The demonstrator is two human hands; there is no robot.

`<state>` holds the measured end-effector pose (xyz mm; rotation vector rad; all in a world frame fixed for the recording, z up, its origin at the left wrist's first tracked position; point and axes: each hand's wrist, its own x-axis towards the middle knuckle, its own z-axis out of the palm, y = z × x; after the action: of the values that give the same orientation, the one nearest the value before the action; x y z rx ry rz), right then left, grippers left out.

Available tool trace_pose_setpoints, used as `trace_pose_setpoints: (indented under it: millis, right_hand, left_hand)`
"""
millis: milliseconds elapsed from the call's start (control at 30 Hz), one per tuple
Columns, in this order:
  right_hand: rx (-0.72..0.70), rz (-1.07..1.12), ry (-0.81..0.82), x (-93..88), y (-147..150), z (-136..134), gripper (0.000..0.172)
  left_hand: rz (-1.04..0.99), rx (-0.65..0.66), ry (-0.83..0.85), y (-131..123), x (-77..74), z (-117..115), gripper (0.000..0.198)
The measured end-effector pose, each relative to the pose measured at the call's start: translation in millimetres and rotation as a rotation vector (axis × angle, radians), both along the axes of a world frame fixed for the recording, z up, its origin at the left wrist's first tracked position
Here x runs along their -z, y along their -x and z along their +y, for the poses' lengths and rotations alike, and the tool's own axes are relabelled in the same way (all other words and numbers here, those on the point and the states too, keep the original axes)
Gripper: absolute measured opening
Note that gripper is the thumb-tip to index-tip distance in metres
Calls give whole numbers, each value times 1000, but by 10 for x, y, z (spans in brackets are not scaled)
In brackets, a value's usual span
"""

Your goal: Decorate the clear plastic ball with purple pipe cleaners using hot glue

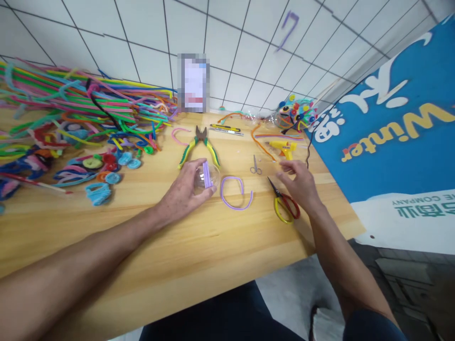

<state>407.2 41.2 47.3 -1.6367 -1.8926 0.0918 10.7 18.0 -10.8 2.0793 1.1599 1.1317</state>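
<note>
My left hand [190, 187] is curled around a clear plastic ball or dome [215, 174], with short purple pipe cleaner pieces [207, 175] standing side by side at it; whether they are inside or in front, I cannot tell. Just right of it, a bent purple pipe cleaner [236, 208] lies on the table. My right hand [298, 182] hovers with fingers curled and thumb close to them; what is between the fingertips, if anything, I cannot make out. Below it are scissors with red and yellow handles [286, 208]. A yellow glue gun [284, 148] and small scissors [255, 166] lie close by.
Green-yellow pliers [201, 137] and a yellow cutter [225, 127] lie behind my left hand. Bundled colourful pipe cleaners [106, 102] cover the left back. A phone [194, 85] leans on the tiled wall. Decorated pieces [296, 113] sit back right, beside a blue board [384, 123].
</note>
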Motion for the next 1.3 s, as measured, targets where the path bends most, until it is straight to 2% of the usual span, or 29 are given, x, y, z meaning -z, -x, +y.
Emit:
trace_pose_setpoints:
  millis: [67, 100, 233, 333, 467, 600, 767, 833, 1033, 1200, 1300]
  right_hand:
    - [-132, -17, 96, -60, 300, -251, 24]
    - [-145, -9, 174, -77, 437, -357, 22]
    - [-102, 59, 495, -37, 794, -617, 25]
    - [-104, 257, 569, 38, 913, -654, 31]
    - [-137, 539, 551, 15, 996, -592, 41]
    - [-103, 702, 551, -158, 984, -534, 40]
    - [-150, 957, 624, -359, 989, -522, 51]
    - [-154, 1032, 571, -387, 1029, -508, 50]
    - [-98, 1128, 250, -326, 1132, -335, 35]
    - [-14, 1082, 134, -239, 1117, -196, 49]
    - [-2, 1064, 183, -195, 1087, -177, 56]
  left_hand:
    - [6, -4, -9, 0, -2, 4, 69]
    - [8, -4, -11, -2, -5, 5, 69]
    - [15, 14, -14, -11, -20, 11, 69]
    - [14, 20, -24, -19, -17, 22, 68]
    - [-4, 8, -30, -38, -1, 30, 70]
    - [-12, 9, -32, -61, -1, 25, 68]
    - [-22, 8, -20, -77, -13, 25, 69]
    - [-24, 9, -12, -79, -16, 27, 69]
    - [-22, 1, 0, -85, -2, 27, 69]
    - [-32, -1, -31, -97, 18, 33, 69]
    - [-37, 1, -30, -100, 11, 37, 67]
